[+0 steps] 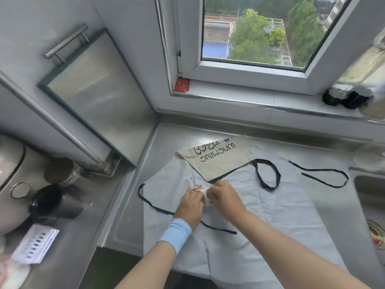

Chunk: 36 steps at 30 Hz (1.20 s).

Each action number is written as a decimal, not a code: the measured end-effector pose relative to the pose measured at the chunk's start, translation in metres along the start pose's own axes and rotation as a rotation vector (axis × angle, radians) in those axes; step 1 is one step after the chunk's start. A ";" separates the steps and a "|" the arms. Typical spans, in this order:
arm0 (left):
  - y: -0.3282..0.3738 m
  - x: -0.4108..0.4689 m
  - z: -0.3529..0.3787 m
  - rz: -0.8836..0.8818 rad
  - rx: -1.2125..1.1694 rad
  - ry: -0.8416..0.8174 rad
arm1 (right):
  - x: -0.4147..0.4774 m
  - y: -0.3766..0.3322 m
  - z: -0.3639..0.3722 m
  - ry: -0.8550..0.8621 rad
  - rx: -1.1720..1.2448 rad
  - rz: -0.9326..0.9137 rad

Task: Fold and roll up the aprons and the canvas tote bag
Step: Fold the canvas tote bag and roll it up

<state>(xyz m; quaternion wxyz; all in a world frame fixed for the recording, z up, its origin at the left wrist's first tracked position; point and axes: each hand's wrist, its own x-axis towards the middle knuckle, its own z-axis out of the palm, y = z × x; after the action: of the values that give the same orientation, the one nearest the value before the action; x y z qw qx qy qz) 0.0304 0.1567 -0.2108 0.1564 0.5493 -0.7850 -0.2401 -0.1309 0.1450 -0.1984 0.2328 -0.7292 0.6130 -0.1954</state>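
Observation:
A pale blue apron [277, 209] with black ties lies spread flat on the steel counter. On its far part rests a beige canvas tote bag [218, 157] printed with black "WASHING" lettering, folded into a strip. My left hand [190, 204], with a light blue wristband, and my right hand [224, 197] meet at the tote's near end. Both pinch the tote's cream handle strap [205, 193], which is bunched and wound between the fingers. The strap's end is hidden under my hands.
A sink [370, 197] with a drain lies at the right. Left of the counter [133, 205] stand a dark cup [46, 203], a jar and an appliance. Dark containers [345, 98] sit on the window sill. A glass cabinet door [95, 97] hangs at the left.

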 end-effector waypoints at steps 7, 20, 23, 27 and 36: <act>0.005 -0.004 0.003 -0.077 -0.193 0.241 | -0.006 0.003 0.008 0.020 0.026 -0.014; -0.003 -0.002 -0.003 -0.141 -0.243 0.171 | -0.008 -0.018 0.001 -0.086 0.107 0.244; -0.001 -0.004 -0.003 -0.129 -0.293 0.215 | -0.009 -0.017 0.003 -0.065 0.082 0.246; 0.008 -0.005 0.002 -0.280 -0.433 0.253 | -0.010 -0.022 0.008 -0.052 0.046 0.257; 0.012 0.013 0.006 -0.598 -0.648 0.350 | -0.008 -0.014 0.016 -0.067 0.033 0.179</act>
<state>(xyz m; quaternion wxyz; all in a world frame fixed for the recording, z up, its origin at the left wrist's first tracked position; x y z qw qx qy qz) 0.0129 0.1489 -0.2092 0.3735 0.7063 -0.4389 -0.4111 -0.1122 0.1560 -0.2036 0.2816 -0.6738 0.6643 -0.1595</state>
